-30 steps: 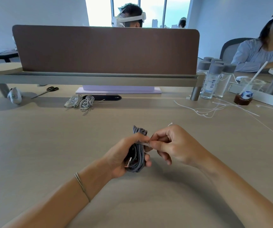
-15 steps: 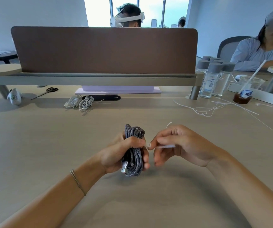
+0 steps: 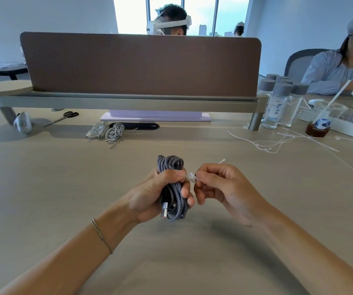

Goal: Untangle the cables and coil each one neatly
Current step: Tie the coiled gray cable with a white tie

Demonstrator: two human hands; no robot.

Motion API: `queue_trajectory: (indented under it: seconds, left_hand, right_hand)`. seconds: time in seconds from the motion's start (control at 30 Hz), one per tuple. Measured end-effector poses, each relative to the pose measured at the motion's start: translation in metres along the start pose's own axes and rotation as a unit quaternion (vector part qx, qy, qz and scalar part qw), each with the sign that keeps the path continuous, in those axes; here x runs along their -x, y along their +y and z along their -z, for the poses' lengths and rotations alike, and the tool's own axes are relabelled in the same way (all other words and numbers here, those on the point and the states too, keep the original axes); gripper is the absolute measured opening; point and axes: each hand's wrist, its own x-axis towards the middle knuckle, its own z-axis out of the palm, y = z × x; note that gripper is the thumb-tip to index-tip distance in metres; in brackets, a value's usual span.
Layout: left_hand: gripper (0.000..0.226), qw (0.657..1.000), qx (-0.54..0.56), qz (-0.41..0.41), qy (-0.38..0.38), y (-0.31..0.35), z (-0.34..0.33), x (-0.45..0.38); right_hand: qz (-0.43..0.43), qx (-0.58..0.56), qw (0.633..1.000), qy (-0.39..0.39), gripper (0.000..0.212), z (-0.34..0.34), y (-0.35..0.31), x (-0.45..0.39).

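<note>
A grey braided cable (image 3: 174, 201), wound into a tight coil with a metal plug at its lower end, stands upright above the table (image 3: 65, 188) in my left hand (image 3: 154, 194), whose fingers wrap round its middle. Right beside it, my right hand (image 3: 224, 188) pinches a thin white cable tie (image 3: 192, 177) at the coil's right side; the tie's free end pokes up behind my fingers. Two coiled light-grey cables (image 3: 107, 132) lie at the back of the table, left of centre.
Loose white cable ties (image 3: 277, 143) lie at the right. Water bottles (image 3: 277, 103), a plastic cup with a straw (image 3: 322, 120), scissors (image 3: 67, 116) and a brown divider screen (image 3: 139, 64) stand along the back. Two other people sit beyond the screen and at the right.
My left hand has turned the coil more upright and raised it slightly. My right hand first drew the tie away to the right, then came back close against the coil.
</note>
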Motion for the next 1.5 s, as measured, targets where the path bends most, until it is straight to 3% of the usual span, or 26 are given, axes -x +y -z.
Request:
queue_trajectory:
  seconds: [0.23,0.43,0.73,0.97,1.2,1.5]
  left_hand:
    - [0.023,1.0,0.026,0.001,-0.014,-0.0016,0.0024,-0.0012]
    - [0.039,0.999,0.039,-0.006,-0.027,-0.0032,0.0023,-0.0019]
    - [0.024,1.0,0.001,0.006,-0.021,-0.0037,0.0042,-0.0011]
    - [0.02,1.0,0.003,0.005,0.001,-0.0056,0.0054,-0.0025]
    - [0.028,0.996,0.08,0.01,-0.041,-0.0063,0.0052,-0.0014]
    - [0.018,0.999,0.038,0.009,-0.018,-0.0055,0.0027,-0.0014]
  right_hand:
    - [-0.008,-0.021,1.0,-0.02,0.022,-0.0006,0.0007,0.0013]
    - [-0.012,-0.019,0.999,-0.029,0.023,0.0014,0.0022,0.0009]
    - [-0.01,-0.01,0.999,-0.029,0.022,0.0016,0.0041,0.0011]
    - [-0.006,0.001,0.999,-0.035,0.024,0.0019,0.004,0.0024]
    - [-0.006,-0.021,0.999,-0.027,0.023,0.0003,0.0052,0.0008]
    - [-0.003,-0.012,1.0,-0.019,0.022,-0.0009,0.0054,0.0018]
